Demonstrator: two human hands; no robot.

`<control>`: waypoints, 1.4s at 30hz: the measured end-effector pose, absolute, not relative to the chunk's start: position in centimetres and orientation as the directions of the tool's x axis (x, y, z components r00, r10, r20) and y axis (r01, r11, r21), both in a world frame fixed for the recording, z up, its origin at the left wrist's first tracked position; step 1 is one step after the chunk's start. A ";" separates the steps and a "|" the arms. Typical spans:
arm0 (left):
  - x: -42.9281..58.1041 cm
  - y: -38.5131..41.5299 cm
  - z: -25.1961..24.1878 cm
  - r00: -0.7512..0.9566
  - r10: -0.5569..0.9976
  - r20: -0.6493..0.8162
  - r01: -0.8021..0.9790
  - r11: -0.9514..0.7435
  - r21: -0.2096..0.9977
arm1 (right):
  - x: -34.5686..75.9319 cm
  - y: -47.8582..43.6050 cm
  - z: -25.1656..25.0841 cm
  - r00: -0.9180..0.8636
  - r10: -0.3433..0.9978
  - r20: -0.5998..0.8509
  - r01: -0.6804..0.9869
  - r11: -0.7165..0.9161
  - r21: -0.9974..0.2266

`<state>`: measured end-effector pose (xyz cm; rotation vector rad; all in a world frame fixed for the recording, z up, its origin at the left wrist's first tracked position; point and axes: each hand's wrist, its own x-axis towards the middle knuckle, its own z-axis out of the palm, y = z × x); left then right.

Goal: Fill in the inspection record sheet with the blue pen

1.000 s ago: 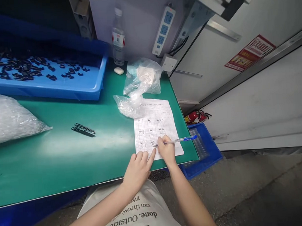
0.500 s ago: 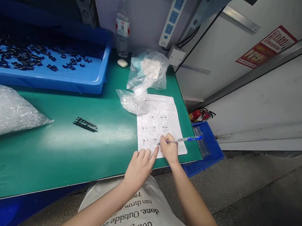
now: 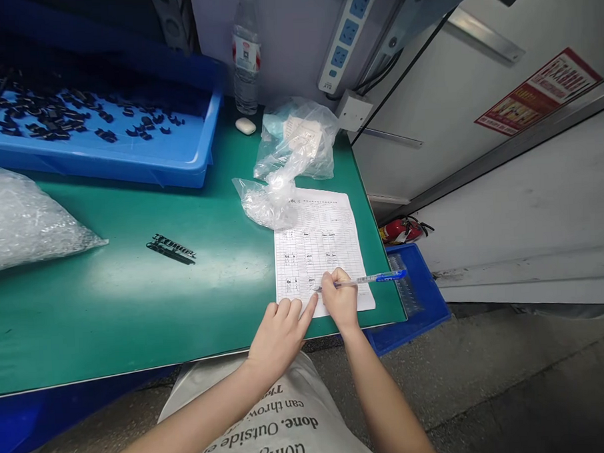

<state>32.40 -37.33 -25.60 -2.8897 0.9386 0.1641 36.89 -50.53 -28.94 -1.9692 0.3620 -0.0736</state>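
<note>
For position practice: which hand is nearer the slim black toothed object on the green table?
Left. The left hand is below and right of the object; the right hand is farther right.

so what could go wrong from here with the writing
The pen in the right hand points close to the index fingertip of the left hand, so a slip might ink the skin.

The clear plastic bag covers the upper left corner of the paper sheet; tugging either could drag the other.

If the left hand lifts, the sheet might shift mid-stroke.
</note>
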 end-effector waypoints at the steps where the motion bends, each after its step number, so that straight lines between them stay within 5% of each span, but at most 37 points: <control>1: 32.4 -37.3 -25.6 0.805 -0.579 -0.128 -0.589 -0.806 -0.062 | 36.9 -50.5 -29.0 0.951 -0.292 -0.106 -0.215 -0.374 -0.902; 15: 32.3 -37.3 -25.6 0.806 -0.586 -0.085 -0.592 -0.802 -0.078 | 37.1 -50.5 -28.7 0.950 -0.311 0.032 -0.111 -0.431 -0.895; 26: 32.4 -37.4 -25.5 0.800 -0.587 -0.127 -0.597 -0.799 -0.072 | 36.9 -53.1 -29.4 0.884 -0.406 -0.230 -0.308 -0.138 -0.941; 30: 32.5 -38.1 -25.5 0.791 -0.603 -0.102 -0.611 -0.788 -0.079 | 36.9 -54.0 -29.6 0.909 -0.368 -0.194 -0.276 -0.183 -0.944; 42: 34.4 -40.5 -24.2 0.734 -0.573 -0.364 -0.594 -0.802 0.064 | 36.8 -54.0 -30.0 0.915 -0.391 -0.102 -0.234 -0.307 -0.922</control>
